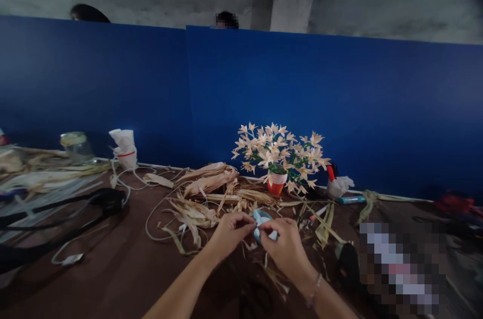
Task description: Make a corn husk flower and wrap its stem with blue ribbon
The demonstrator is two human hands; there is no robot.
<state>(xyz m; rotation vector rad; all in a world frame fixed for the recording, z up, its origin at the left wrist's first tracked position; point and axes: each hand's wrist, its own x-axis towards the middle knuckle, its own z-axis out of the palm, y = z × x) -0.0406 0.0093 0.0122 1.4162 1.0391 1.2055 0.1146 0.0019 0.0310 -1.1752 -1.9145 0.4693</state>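
Observation:
My left hand (234, 229) and my right hand (284, 244) meet low in the middle of the head view, both closed in a pinch. A tiny pale piece seems to sit between the fingertips, too small to make out. Right behind the fingers is a light-blue round thing (259, 215), pale inside and partly covered by my hands. Dried corn husks (211, 180) lie in a loose heap beyond my left hand. Past the fingers stands an orange-and-white pot (276, 183) with cream husk-like flowers (272, 145) on green stems.
A blue partition (324, 87) borders the brown table (124, 278) at the back. On the left are a glass jar (77, 147), a white cup-like bundle (125, 150), a white cord and black straps (107, 201). Rightward lie a turquoise item (351, 200) and husk scraps. Two heads show behind the partition.

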